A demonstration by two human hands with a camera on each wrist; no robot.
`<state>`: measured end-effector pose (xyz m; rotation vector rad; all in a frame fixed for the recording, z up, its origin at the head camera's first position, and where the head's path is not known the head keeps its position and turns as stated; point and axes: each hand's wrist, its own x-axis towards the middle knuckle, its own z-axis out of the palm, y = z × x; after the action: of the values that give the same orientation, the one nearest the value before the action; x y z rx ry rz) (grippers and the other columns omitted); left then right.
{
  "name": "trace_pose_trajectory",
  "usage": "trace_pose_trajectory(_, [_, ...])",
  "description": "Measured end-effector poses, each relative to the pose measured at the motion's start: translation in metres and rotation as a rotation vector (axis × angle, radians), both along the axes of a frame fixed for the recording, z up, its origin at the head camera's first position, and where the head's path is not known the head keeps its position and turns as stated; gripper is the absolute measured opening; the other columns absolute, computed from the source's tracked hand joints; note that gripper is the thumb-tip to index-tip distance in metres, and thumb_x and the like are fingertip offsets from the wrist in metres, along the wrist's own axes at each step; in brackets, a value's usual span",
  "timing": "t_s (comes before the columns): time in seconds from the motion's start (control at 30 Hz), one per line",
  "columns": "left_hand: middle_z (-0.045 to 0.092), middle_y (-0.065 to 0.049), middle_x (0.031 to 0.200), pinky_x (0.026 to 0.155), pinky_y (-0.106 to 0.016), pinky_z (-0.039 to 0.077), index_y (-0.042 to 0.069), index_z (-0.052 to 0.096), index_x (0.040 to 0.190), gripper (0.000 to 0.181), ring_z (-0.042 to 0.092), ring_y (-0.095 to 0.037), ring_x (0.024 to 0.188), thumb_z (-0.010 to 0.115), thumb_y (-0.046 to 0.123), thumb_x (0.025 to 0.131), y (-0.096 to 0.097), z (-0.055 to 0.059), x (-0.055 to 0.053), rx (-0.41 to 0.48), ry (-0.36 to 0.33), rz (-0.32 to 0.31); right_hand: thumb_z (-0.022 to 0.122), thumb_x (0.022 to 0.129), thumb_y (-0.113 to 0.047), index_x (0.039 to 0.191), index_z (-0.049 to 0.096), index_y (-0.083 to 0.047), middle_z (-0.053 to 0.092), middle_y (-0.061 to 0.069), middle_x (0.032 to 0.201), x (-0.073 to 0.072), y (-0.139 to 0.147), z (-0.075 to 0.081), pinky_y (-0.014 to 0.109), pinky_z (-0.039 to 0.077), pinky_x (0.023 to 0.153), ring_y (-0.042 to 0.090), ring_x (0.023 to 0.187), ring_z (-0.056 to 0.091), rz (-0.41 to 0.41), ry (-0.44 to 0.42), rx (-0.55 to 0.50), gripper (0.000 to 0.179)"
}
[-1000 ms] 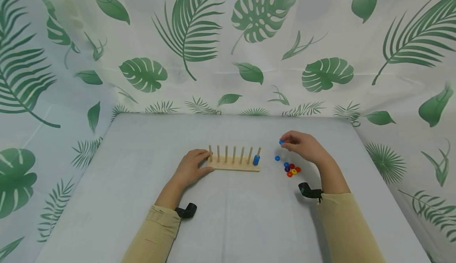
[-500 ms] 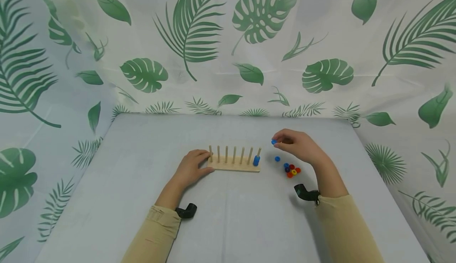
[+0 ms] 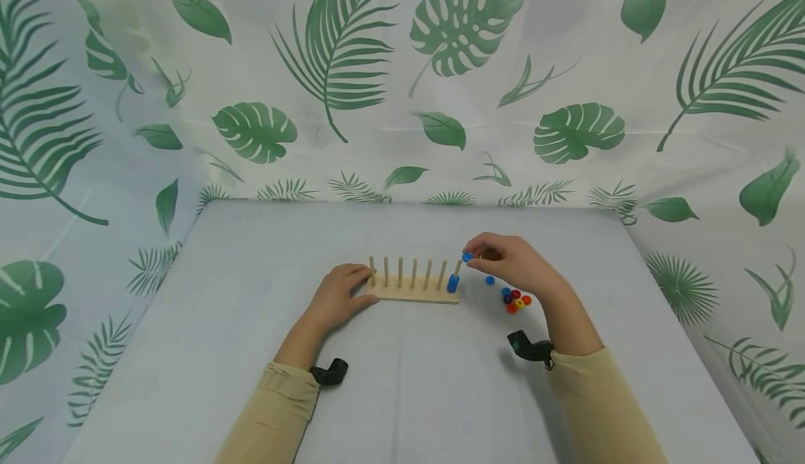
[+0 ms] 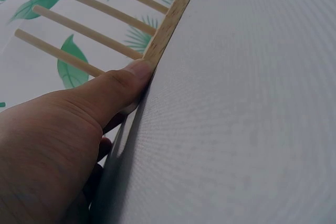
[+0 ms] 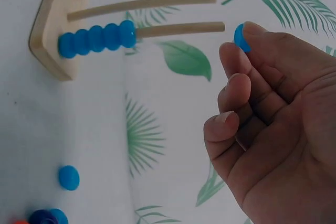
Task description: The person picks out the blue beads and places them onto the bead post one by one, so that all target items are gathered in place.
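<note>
A wooden peg board [image 3: 411, 295] with a row of several upright pegs lies on the table. Its rightmost peg [image 5: 184, 29] carries a stack of blue beads [image 5: 97, 39] at the base, the upper part of the peg bare. My left hand [image 3: 337, 298] grips the board's left end, thumb [image 4: 137, 70] along the front edge and fingers behind. Between thumb and index finger my right hand [image 3: 512, 261] pinches one blue bead [image 5: 241, 38], just off the tip of that rightmost peg. The other pegs are bare.
One loose blue bead [image 3: 490, 280] lies right of the board. Beyond it sits a small cluster of red, orange, yellow, blue and dark blue beads [image 3: 516, 294]. A leaf-patterned cloth [image 3: 352, 149] hangs behind the table's far edge.
My right hand has moved left with the blue bead, from above the loose beads to beside the top of the rightmost peg. The left hand and the board have stayed put.
</note>
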<state>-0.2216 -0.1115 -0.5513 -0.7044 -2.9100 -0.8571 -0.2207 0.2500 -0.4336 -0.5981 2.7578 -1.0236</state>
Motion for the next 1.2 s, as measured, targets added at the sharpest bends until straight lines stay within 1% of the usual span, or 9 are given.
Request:
trace_pose_trajectory(0.3, [0.058, -0.006, 0.139, 0.116, -0.05, 0.037, 0.014, 0.059, 0.138, 0.059, 0.047, -0.03, 0.135, 0.074, 0.042, 0.087, 0.001, 0.0, 0.0, 0.003, -0.003, 0.003, 0.068, 0.095, -0.032, 0.111, 0.067, -0.027, 0.066, -0.004, 0.092, 0.0, -0.006, -0.002, 0.033, 0.055, 0.076, 0.018, 0.084, 0.06, -0.006, -0.037, -0.034, 0.016])
trace_pose_trajectory(0.57, [0.058, -0.006, 0.138, 0.115, -0.049, 0.038, 0.014, 0.059, 0.138, 0.059, 0.048, -0.03, 0.135, 0.074, 0.043, 0.087, 0.001, -0.002, -0.001, -0.001, 0.014, 0.002, 0.068, 0.095, -0.03, 0.111, 0.067, -0.026, 0.066, -0.005, 0.091, -0.001, -0.008, -0.006, 0.031, 0.054, 0.075, 0.018, 0.083, 0.06, 0.0, -0.034, -0.033, 0.016])
trace_pose_trajectory(0.77, [0.059, -0.006, 0.138, 0.114, -0.05, 0.039, 0.014, 0.06, 0.137, 0.059, 0.049, -0.03, 0.134, 0.074, 0.042, 0.087, 0.001, -0.003, -0.002, 0.003, 0.02, 0.0, 0.068, 0.095, -0.027, 0.11, 0.067, -0.026, 0.065, -0.004, 0.09, 0.0, -0.011, -0.01, 0.032, 0.053, 0.072, 0.02, 0.082, 0.058, -0.02, -0.06, -0.031, 0.015])
trace_pose_trajectory(0.9, [0.059, -0.006, 0.138, 0.115, -0.049, 0.038, 0.014, 0.059, 0.138, 0.06, 0.048, -0.03, 0.135, 0.073, 0.043, 0.088, 0.001, -0.003, -0.002, 0.0, 0.003, 0.005, 0.068, 0.095, -0.027, 0.109, 0.067, -0.024, 0.065, -0.003, 0.089, 0.0, -0.013, -0.016, 0.031, 0.052, 0.071, 0.02, 0.082, 0.058, -0.034, -0.07, -0.041, 0.015])
trace_pose_trajectory(1.07, [0.059, -0.005, 0.138, 0.116, -0.049, 0.038, 0.015, 0.059, 0.138, 0.06, 0.048, -0.029, 0.135, 0.073, 0.044, 0.088, 0.001, -0.003, -0.002, -0.003, -0.006, 0.013, 0.069, 0.095, -0.028, 0.111, 0.067, -0.023, 0.065, -0.003, 0.089, 0.0, -0.013, -0.029, 0.029, 0.051, 0.068, 0.018, 0.081, 0.058, -0.048, -0.063, -0.051, 0.017])
trace_pose_trajectory(1.2, [0.059, -0.006, 0.138, 0.116, -0.049, 0.038, 0.014, 0.059, 0.138, 0.06, 0.048, -0.029, 0.135, 0.074, 0.043, 0.087, 0.001, -0.003, -0.002, 0.001, 0.0, 0.011, 0.069, 0.094, -0.028, 0.113, 0.067, -0.021, 0.066, -0.002, 0.092, 0.002, -0.013, -0.039, 0.029, 0.052, 0.073, 0.016, 0.084, 0.06, -0.063, -0.068, -0.074, 0.02])
